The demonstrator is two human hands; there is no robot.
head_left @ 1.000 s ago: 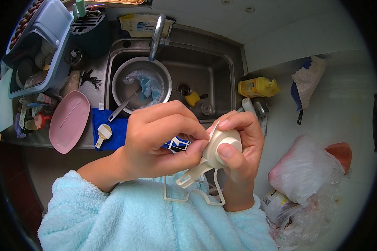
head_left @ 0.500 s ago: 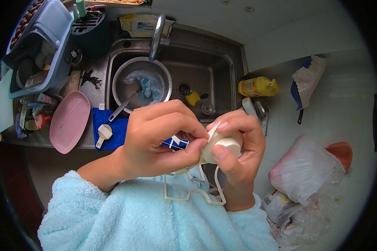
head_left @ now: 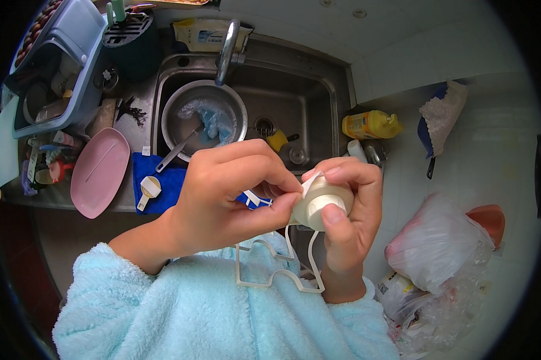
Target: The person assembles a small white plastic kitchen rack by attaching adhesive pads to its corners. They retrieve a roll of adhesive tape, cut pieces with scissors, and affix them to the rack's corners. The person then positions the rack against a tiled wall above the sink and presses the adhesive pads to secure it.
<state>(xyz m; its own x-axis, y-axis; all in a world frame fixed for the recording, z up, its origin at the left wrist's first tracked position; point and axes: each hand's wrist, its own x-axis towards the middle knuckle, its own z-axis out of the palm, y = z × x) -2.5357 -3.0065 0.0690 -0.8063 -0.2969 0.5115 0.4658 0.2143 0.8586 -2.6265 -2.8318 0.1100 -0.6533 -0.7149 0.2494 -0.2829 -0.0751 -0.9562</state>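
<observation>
My right hand [head_left: 353, 207] is closed round a cream round plastic piece with a raised knob [head_left: 326, 204], probably a suction or stick-on mount. Over its edge lifts a thin white flap [head_left: 313, 181], its corner pinched between the thumb and forefinger of my left hand [head_left: 237, 192]. Below the piece hangs a cream bent-bar frame [head_left: 281, 275] in front of my light blue fleece; its join to the round piece is partly hidden. On a blue cloth [head_left: 168, 193] to the left lies a small cream part with a round end [head_left: 150, 188].
Ahead is a steel sink [head_left: 306, 96] with a tap [head_left: 227, 54] and a metal basin [head_left: 241, 114] of sudsy water. A pink plate [head_left: 96, 186] and blue dish rack [head_left: 72, 117] stand left; a yellow bottle [head_left: 366, 125] and plastic bags [head_left: 432, 252] are at right.
The round piece has turned slightly in my right hand, and more of its knob shows. My left fingers keep their pinch on the flap, a little higher. The frame hardly moved.
</observation>
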